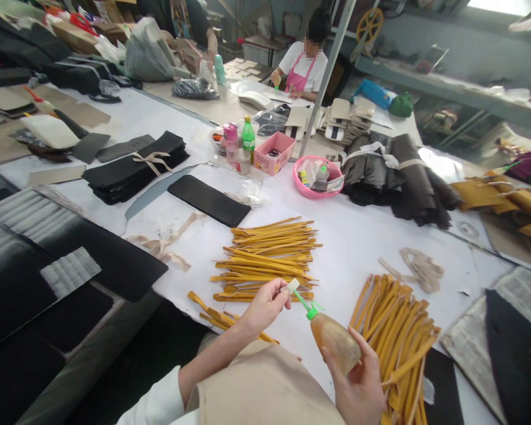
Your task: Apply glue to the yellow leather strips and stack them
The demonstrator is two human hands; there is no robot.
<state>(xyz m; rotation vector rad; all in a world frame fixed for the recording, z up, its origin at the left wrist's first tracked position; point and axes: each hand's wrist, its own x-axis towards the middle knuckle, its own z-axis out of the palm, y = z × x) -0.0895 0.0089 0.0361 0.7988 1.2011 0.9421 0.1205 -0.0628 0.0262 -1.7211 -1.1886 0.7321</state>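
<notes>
My right hand point(358, 383) grips a squeeze bottle point(334, 339) of amber glue with a green nozzle, tilted up to the left. My left hand point(265, 307) pinches a small white cap point(291, 287) at the nozzle's tip. Just beyond the hands lies a row of yellow strips point(265, 260) laid flat on the white table point(358, 236). A second heap of yellow strips point(402, 342) lies to the right, beside my right hand. A few strips point(212, 316) rest near the table's front edge under my left wrist.
Black sheets point(207, 200) and a tied black stack point(133, 165) lie at the left. A pink box point(274, 152), a pink basket point(316, 177) and bottles point(248, 139) stand behind. Dark leather bundles point(393, 171) sit at the right. A person in a pink apron point(303, 65) works at the far table.
</notes>
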